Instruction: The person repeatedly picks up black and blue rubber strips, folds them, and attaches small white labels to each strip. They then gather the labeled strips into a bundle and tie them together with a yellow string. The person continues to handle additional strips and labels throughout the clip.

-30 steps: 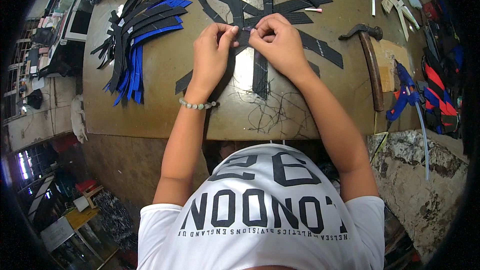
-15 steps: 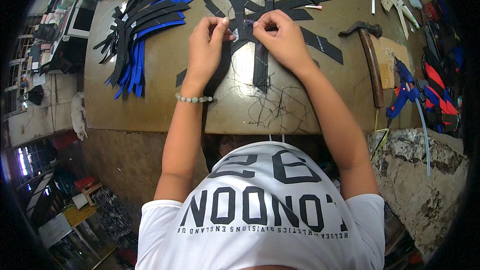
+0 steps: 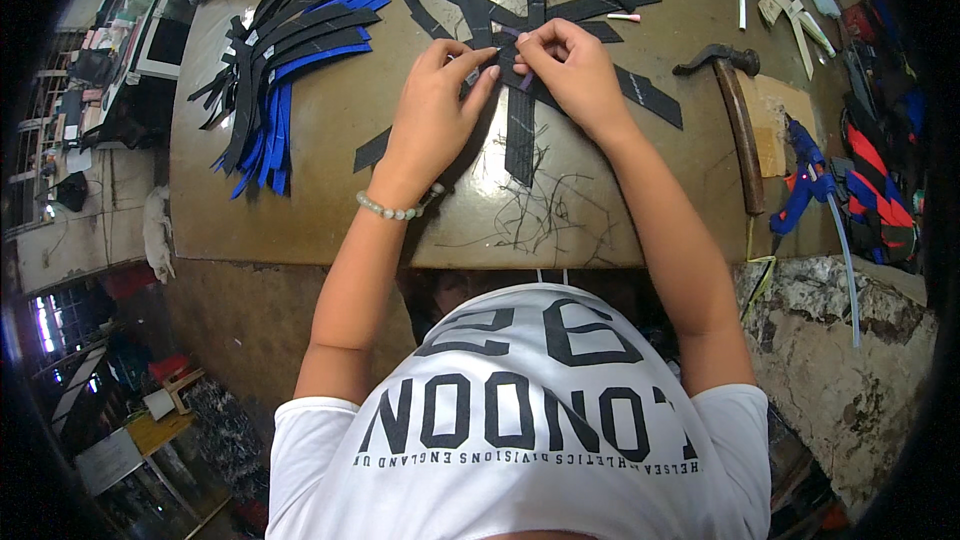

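Black webbing straps (image 3: 519, 145) lie crossed over one another in a star-like bundle on the table, their ends pointing several ways. My left hand (image 3: 437, 105) reaches to the crossing from the left. Its thumb and index finger are apart, with the fingertips at the straps. From the right, my right hand (image 3: 572, 70) pinches a strap at the crossing between thumb and fingers. Purple marks or pieces (image 3: 526, 80) show beside its fingertips; I cannot tell which. The fingers hide part of the crossing.
To the left lies a pile of black and blue straps (image 3: 300, 40). Loose black threads (image 3: 545, 210) are scattered near the table's (image 3: 320, 225) front edge. On the right are a hammer (image 3: 740, 130), a blue glue gun (image 3: 805, 180) and a tan board (image 3: 782, 120). A pink-tipped white stick (image 3: 625, 17) lies beyond the straps.
My left hand has shifted right and turned inward to the crossing, thumb and index finger spreading. My right hand has moved slightly, still pinching. More of the purple shows, and the straps have shifted a little.
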